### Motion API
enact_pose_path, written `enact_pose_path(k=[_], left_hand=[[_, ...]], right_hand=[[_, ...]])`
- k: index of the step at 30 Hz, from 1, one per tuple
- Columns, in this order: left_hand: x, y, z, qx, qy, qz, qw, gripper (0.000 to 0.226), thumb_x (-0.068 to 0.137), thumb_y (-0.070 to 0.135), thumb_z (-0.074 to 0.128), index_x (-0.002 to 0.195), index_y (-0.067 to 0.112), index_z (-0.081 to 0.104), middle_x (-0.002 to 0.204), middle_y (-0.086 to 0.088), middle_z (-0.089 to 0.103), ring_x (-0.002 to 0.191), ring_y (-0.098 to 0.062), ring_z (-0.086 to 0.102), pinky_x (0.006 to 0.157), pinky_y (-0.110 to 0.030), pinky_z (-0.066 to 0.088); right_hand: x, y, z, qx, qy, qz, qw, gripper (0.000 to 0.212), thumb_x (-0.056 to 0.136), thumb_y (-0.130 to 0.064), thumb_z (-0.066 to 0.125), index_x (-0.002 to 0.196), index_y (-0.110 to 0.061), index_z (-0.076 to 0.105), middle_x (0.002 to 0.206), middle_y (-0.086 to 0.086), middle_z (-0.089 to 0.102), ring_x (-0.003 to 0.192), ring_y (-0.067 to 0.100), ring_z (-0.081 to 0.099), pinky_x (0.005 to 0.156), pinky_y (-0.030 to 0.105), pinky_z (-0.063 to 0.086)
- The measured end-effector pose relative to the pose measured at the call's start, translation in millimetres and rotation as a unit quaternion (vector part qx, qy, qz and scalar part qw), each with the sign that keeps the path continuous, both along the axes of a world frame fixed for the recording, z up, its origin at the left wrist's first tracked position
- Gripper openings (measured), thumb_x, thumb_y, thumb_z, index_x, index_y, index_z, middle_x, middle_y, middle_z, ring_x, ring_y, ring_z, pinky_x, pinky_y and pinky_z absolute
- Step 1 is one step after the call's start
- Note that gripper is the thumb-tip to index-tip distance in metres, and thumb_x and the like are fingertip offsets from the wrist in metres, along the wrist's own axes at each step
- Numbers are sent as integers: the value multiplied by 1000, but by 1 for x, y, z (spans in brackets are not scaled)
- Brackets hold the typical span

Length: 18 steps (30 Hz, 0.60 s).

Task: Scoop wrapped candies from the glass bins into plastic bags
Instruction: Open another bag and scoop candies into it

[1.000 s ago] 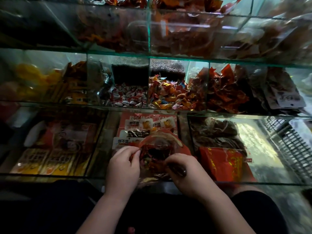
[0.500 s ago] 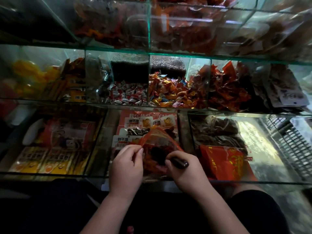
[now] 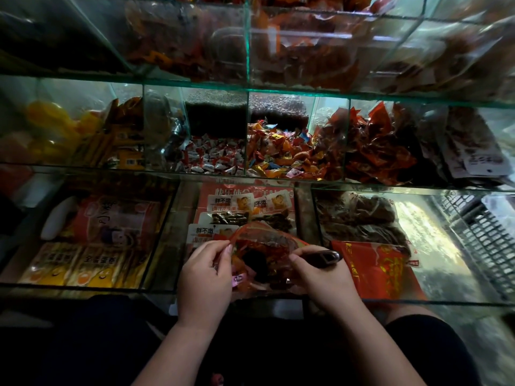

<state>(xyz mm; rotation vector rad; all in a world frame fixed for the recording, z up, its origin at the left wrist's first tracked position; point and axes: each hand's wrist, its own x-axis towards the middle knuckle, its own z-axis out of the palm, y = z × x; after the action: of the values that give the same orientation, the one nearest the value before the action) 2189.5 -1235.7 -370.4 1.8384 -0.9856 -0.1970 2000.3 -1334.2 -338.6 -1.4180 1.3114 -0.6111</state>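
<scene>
A thin reddish plastic bag (image 3: 260, 246) holding several wrapped candies sits over the front glass bins. My left hand (image 3: 204, 277) pinches the bag's left rim between thumb and forefinger. My right hand (image 3: 320, 277) pinches the right rim and also holds a dark handle (image 3: 324, 257) that sticks out to the right; what the handle belongs to is hidden. In the middle shelf are a bin of red-and-white wrapped candies (image 3: 214, 157) and a bin of mixed orange and colourful wrapped candies (image 3: 281, 154).
Glass shelves (image 3: 250, 176) in three tiers hold packaged snacks. A red packet (image 3: 381, 271) lies just right of my right hand. Yellow packets (image 3: 78, 271) fill the front left bin. A grey plastic crate (image 3: 485, 240) stands at the far right.
The bag's mouth has been pulled wider between my hands. My right hand shifted slightly right, showing more of the dark handle.
</scene>
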Motion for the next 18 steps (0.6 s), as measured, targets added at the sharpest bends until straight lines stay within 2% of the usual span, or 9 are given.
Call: enact_pose_path(k=[1, 3, 5, 6, 8, 10, 13, 16, 18], left_hand=[[-1, 0, 0, -1, 0, 0, 1000, 14, 96, 22, 64, 105, 22, 75, 99, 20, 66, 97, 4, 62, 83, -27, 57], [-2, -1, 0, 1, -4, -5, 1000, 14, 96, 21, 64, 104, 22, 75, 99, 21, 66, 97, 3, 62, 83, -26, 56], [-3, -1, -1, 5, -9, -12, 1000, 14, 96, 22, 64, 105, 23, 75, 99, 22, 65, 97, 3, 62, 84, -25, 56], [-4, -1, -1, 6, -11, -13, 1000, 14, 96, 22, 64, 105, 24, 75, 99, 22, 65, 98, 3, 62, 84, -25, 56], [-4, -2, -2, 8, -8, -11, 1000, 15, 96, 23, 64, 106, 24, 75, 100, 23, 65, 98, 4, 62, 85, -26, 57], [-3, -3, -1, 5, 5, -7, 1000, 16, 96, 22, 64, 107, 23, 75, 100, 21, 66, 99, 3, 63, 85, -28, 57], [0, -4, 1, 1, 16, 13, 1000, 15, 95, 20, 65, 105, 21, 76, 99, 18, 67, 97, 3, 63, 84, -28, 57], [7, -6, 6, -1, 27, 32, 999, 12, 94, 23, 66, 101, 24, 75, 95, 23, 65, 95, 10, 60, 76, -16, 50], [13, -8, 10, 0, 34, 39, 999, 9, 93, 24, 69, 98, 25, 76, 92, 22, 66, 90, 9, 61, 74, -15, 48]], right_hand=[[0, -1, 0, -10, 16, 4, 1000, 21, 89, -24, 77, 77, -41, 78, 81, -21, 76, 84, 2, 73, 75, 28, 61], [1, -2, -2, -49, 75, 37, 995, 19, 89, -29, 76, 78, -44, 76, 80, -22, 75, 78, -6, 69, 69, 19, 55], [3, -3, -5, -40, 87, 42, 995, 14, 89, -29, 75, 79, -38, 77, 80, -18, 76, 77, -4, 69, 69, 19, 53], [3, -3, -7, -18, 62, 19, 998, 12, 90, -27, 76, 80, -33, 79, 80, -14, 77, 78, 0, 72, 73, 23, 57], [2, -5, -9, 68, -52, -90, 992, 10, 91, -20, 75, 83, -16, 79, 80, 2, 80, 80, 21, 78, 75, 39, 64], [-1, -6, -8, 138, -160, -179, 961, 11, 93, -14, 73, 88, -4, 74, 78, 17, 79, 75, 36, 79, 65, 46, 65], [-4, -4, -9, 158, -203, -212, 943, 14, 94, -14, 72, 93, 0, 71, 75, 19, 77, 73, 39, 78, 57, 39, 63], [-6, -1, -11, 133, -226, -223, 939, 15, 94, -17, 72, 90, -2, 73, 79, 22, 78, 76, 38, 79, 60, 38, 63], [-9, 0, -10, 101, -233, -204, 945, 14, 94, -19, 72, 86, -8, 76, 84, 20, 79, 81, 35, 79, 64, 39, 64]])
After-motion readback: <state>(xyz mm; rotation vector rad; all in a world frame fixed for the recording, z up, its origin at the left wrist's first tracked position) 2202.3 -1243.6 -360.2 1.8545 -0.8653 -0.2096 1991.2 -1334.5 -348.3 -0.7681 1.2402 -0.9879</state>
